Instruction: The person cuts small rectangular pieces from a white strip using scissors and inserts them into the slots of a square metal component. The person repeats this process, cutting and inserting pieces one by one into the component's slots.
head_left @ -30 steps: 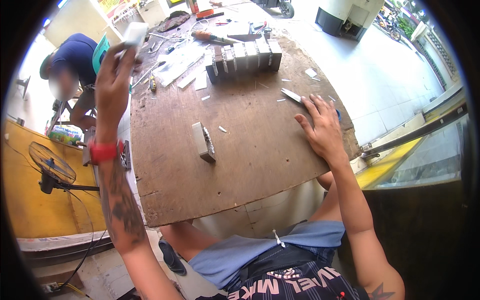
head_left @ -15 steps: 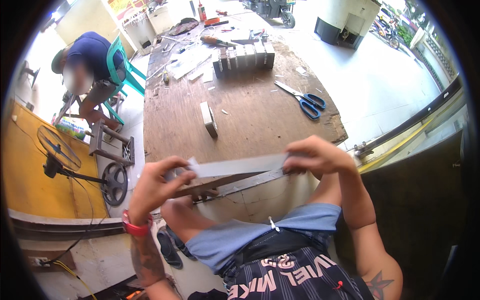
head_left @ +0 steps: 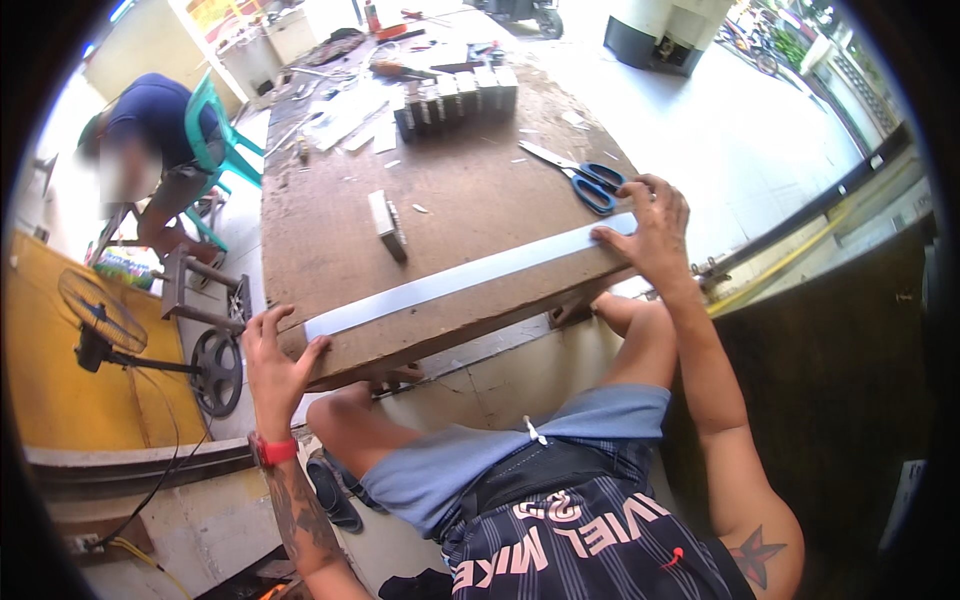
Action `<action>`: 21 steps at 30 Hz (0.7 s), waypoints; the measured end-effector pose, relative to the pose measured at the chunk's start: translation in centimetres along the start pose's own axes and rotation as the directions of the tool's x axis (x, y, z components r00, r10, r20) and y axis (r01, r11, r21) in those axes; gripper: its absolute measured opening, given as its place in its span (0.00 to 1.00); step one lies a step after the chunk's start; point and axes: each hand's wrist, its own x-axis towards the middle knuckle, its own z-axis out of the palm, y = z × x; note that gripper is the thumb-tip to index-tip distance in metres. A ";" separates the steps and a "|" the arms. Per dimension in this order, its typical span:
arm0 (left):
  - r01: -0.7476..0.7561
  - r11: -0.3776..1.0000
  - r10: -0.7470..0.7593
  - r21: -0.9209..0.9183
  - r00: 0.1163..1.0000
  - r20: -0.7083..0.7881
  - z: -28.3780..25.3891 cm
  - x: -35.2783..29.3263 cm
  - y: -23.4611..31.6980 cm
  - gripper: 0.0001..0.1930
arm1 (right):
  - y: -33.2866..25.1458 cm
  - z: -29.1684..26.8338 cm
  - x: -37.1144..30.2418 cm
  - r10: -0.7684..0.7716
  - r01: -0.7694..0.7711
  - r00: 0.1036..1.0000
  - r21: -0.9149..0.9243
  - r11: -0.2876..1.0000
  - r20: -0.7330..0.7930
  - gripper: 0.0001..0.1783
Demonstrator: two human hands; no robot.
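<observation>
A long white strip point(head_left: 460, 277) lies flat along the table's near edge, rising slightly toward the right. At its left end is my left hand point(head_left: 272, 360), thumb on the strip and fingers bent beside the table's left corner. My right hand point(head_left: 655, 232) holds the other end, its thumb pressing the strip and its fingers curled just right of the scissors. Those scissors point(head_left: 590, 185) have blue handles and lie with blades pointing away to the left. Beyond the strip stands a small dark block point(head_left: 388, 228) with a pale side.
Several dark blocks with pale strips point(head_left: 455, 103) stand in a row farther back on the wooden table point(head_left: 330, 240). White sheets and scraps point(head_left: 350, 115) and tools lie behind. Left of the table are a standing fan point(head_left: 100, 315), a stool point(head_left: 200, 285) and a person bending by a green chair point(head_left: 215, 130).
The white strip has come down from above the near edge onto the tabletop. My left hand has moved left, and my right hand forward and slightly right. The whole view has shifted a little.
</observation>
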 end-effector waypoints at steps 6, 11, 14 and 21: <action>-0.149 0.980 0.135 0.133 0.985 0.112 1.3 -4.5 0.5 0.21 | -1.7 -1.0 -5.6 -0.238 0.197 0.927 0.163 0.967 0.291 0.26; -0.098 0.981 0.084 0.167 0.993 0.087 1.0 -5.9 -0.2 0.21 | -2.0 -0.8 -7.0 -0.191 0.150 0.941 0.162 0.975 0.279 0.34; -0.087 0.984 0.076 0.153 0.994 0.081 0.9 -6.2 -0.2 0.22 | -2.1 -0.5 -6.9 -0.153 0.104 0.949 0.184 0.977 0.274 0.35; -0.136 0.983 0.125 0.125 0.988 0.088 1.2 -5.8 1.8 0.25 | -0.4 -0.1 -5.5 -0.187 0.156 0.930 0.120 0.980 0.316 0.31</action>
